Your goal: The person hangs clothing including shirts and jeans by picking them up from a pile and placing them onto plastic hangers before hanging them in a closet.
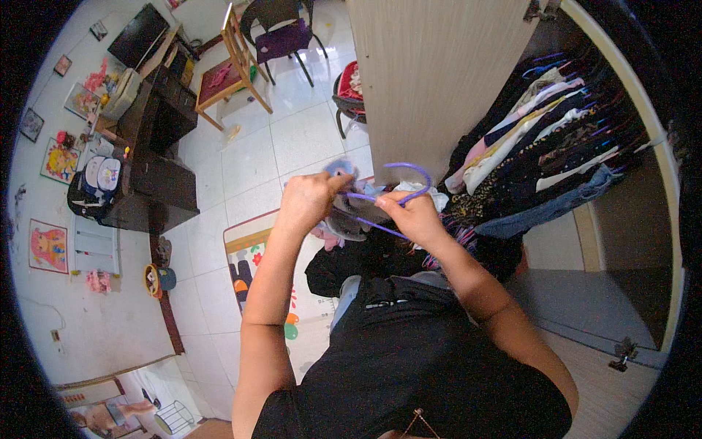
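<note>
The right hand [415, 219] pinches a purple hanger [363, 196] near its hook; the left hand [307, 201] grips the other end (perhaps cloth too, but blurred). Below, loose dark clothes [330, 269] seem still unhung; many clothes [504, 150] already hang rightward. A door [439, 80] stands close ahead; tiled floor [256, 164] leaves room leftward.

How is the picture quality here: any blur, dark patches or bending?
Head view: the bluish cloth beside the left hand looks smeared, while the purple hanger reads fairly clearly; head view: the wardrobe frame bows outward with the fisheye distortion; head view: the hanging clothes partly fade into shadow, while the tiled floor is bright.
</note>
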Tool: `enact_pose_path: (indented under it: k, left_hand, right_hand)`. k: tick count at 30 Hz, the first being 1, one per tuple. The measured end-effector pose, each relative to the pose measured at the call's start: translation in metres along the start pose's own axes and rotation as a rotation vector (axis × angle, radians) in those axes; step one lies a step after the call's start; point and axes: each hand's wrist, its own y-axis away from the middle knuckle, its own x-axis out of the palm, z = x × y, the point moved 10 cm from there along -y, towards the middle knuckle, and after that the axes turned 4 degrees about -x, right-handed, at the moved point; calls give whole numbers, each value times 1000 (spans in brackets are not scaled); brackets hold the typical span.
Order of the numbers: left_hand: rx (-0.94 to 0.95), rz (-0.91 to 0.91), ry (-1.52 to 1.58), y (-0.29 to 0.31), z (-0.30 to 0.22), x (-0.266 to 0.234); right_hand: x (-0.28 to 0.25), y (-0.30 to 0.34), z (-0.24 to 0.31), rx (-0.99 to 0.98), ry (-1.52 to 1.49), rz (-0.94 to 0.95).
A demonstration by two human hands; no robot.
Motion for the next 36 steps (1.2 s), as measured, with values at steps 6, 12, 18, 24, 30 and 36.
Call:
enact_pose_path:
  k: [6,12,18,24,30,36]
  left_hand:
    - [49,-181,18,5,-17,-33]
    - [-74,-463,157,25,-18,-78]
    - [-95,-704,-4,19,-28,-119]
    - [38,-142,199,-15,-25,-69]
    - [17,-286,160,-13,-6,-95]
    - [-17,-367,219,-4,-9,-143]
  right_hand:
    - [-1,5,-4,-35,-124,-237]
    - [-33,8,40,-245,-113,-283]
    - [-39,5,64,-375,13,-99]
    - [-52,-4,56,-283,-27,-99]
    - [-125,17,79,-544,228,-581]
    - [-201,35,-148,-34,-214,-788]
